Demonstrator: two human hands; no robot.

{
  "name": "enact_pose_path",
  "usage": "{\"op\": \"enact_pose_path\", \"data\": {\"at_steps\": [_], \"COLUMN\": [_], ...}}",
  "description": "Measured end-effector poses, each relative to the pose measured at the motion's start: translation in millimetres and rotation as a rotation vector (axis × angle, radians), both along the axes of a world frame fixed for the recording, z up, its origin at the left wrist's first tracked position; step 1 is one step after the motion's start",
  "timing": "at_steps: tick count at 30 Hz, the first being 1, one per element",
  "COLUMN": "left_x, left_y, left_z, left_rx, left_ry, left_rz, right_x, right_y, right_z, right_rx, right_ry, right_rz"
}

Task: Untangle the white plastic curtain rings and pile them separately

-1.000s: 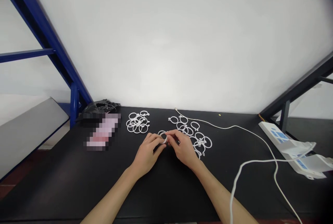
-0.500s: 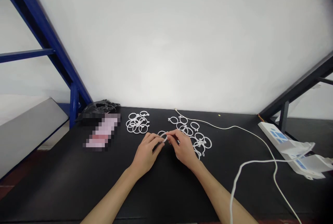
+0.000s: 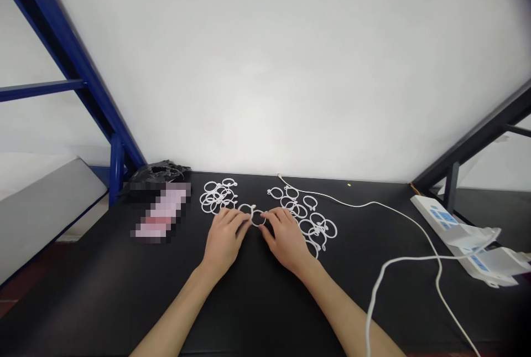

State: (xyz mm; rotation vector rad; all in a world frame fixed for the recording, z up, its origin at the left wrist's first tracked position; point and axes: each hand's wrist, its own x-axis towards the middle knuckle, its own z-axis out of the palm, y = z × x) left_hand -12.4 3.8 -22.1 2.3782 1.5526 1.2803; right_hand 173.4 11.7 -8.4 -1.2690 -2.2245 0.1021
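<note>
Both of my hands rest on the black table [image 3: 257, 301], near its middle. My left hand [image 3: 224, 235] reaches forward, and its fingertips are closed on a white plastic ring [image 3: 245, 210]. My right hand [image 3: 286, 239] pinches a second white ring [image 3: 258, 217] that touches the first one. A pile of several white rings [image 3: 218, 195] lies just beyond my left hand. Several more loose rings [image 3: 311, 218] are spread out beside and beyond my right hand.
A white cable [image 3: 398, 260] runs from the back of the table to a white device [image 3: 464, 235] at the right. A blurred pink item [image 3: 161, 214] and a black crumpled bag [image 3: 160, 171] lie at the left. Blue frame bars [image 3: 83, 86] rise at the left.
Both hands have dropped onto the table and shifted slightly left and forward. The single ring held up between them now shows as two touching rings lying low between the fingertips.
</note>
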Motion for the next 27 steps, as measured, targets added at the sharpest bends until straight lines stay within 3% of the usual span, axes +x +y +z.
{"op": "enact_pose_path", "data": {"at_steps": [7,11,16,21,27], "left_x": [-37.1,-50.4,-52.6,-55.7,-59.6], "left_y": [34.8,68.0,94.4,96.6,77.2], "left_z": [19.2,32.2,28.6,21.4,29.4], "left_rx": [-0.034,-0.097,-0.119,-0.128,-0.111], "left_ry": [0.168,0.309,0.385,0.435,0.365], "left_rz": [0.222,0.234,0.123,0.023,0.058], "right_x": [-7.0,-3.8,1.8,2.1,1.1], "right_y": [2.7,4.2,2.3,2.0,2.2], "right_z": [-7.9,-9.6,-9.2,-9.1,-10.5], "right_rx": [0.042,0.034,0.015,0.014,0.013], "right_ry": [-0.189,-0.183,-0.189,-0.193,-0.194], "right_rz": [0.007,0.001,-0.009,-0.007,-0.003]}}
